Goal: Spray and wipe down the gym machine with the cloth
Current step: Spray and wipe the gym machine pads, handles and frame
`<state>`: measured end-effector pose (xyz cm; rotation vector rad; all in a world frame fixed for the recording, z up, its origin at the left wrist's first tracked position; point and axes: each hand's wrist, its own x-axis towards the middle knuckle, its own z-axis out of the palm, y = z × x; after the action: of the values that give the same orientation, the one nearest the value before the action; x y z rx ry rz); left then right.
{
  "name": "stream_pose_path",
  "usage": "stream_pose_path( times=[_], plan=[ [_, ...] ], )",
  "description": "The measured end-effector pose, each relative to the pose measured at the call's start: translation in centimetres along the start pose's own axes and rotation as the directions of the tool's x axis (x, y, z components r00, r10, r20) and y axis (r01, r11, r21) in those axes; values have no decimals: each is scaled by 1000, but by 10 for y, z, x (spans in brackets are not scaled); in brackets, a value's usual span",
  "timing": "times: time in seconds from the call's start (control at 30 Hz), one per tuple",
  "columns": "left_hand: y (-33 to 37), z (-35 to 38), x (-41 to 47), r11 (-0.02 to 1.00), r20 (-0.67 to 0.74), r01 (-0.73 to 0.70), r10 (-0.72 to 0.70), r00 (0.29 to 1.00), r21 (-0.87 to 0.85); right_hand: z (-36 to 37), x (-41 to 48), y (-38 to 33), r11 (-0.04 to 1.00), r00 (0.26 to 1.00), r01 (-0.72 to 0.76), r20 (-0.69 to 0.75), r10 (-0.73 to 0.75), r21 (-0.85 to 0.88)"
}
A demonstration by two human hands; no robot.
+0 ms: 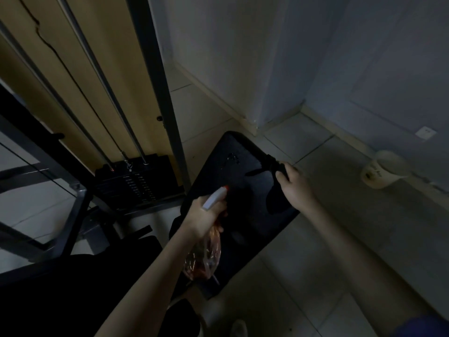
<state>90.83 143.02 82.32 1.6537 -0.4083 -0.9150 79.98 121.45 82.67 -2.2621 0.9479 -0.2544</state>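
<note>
Dimly, left fingers [220, 213] wrap the spray bottle [213, 197]; right fingers [283, 176] clutch a cloth [271, 164] lost against the black pad [233, 147].

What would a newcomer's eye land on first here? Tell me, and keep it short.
The two bare hands over the black padded bench at centre: the left hand grips an orange-tinted spray bottle aimed at it, and the right hand holds a dark cloth at its far right edge. Behind, at left, stands the weight stack.
</note>
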Motion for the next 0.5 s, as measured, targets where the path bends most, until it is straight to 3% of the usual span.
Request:
stream_pose_path(
  times=[0.13,0.3,0.5],
  plan=[
    [-8,0,-10,994,115,-35,22,993,107,-2,0,-4,995,998,-63,26,61,78],
    [-16,2,-23,990,151,1,-22,988,138,-1,0,-2,979,994,-111,31,108,170],
    [-26,1,-31,969,246,-63,2,969,239,-1,-5,2,919,989,-135,-9,149,372]
  ],
)
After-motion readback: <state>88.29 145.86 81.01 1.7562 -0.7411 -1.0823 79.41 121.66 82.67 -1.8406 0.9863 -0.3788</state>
